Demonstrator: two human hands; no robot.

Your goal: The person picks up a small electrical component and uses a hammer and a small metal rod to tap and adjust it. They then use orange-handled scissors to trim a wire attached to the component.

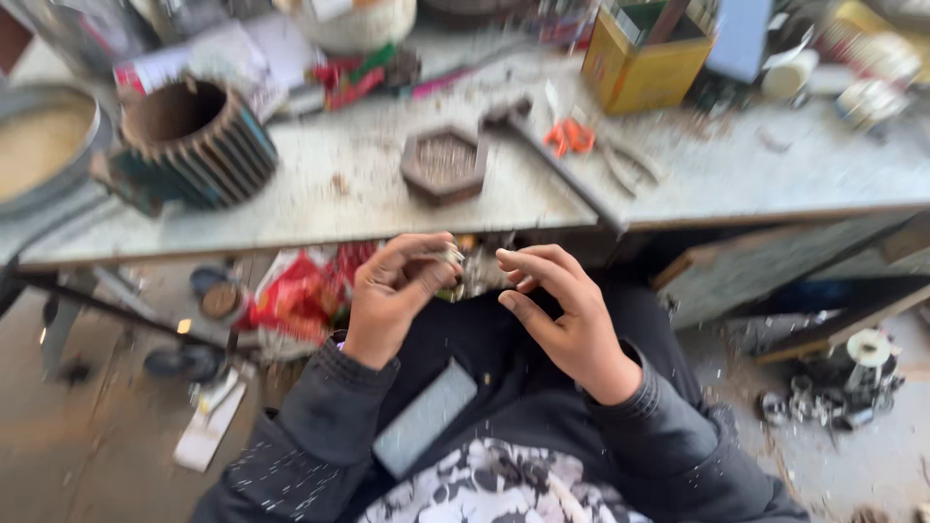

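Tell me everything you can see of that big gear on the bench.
The gear is a large, thick, hollow ring with straight teeth round its outside. It looks like dark metal, rusty brown inside the bore, with bluish-grey tooth faces. It lies tilted toward the bench's left end, bore facing up and toward the camera. Neither hand touches it. The picture is blurred, so finer wear cannot be told.

Gear (194, 140) left of hexagonal tray (445, 165); pliers (601, 150) right.

Left hand (392, 295) pinching a small blurred part (451, 260) — right hand (562, 310) loosely open beside it — below a littered workbench (387, 208).
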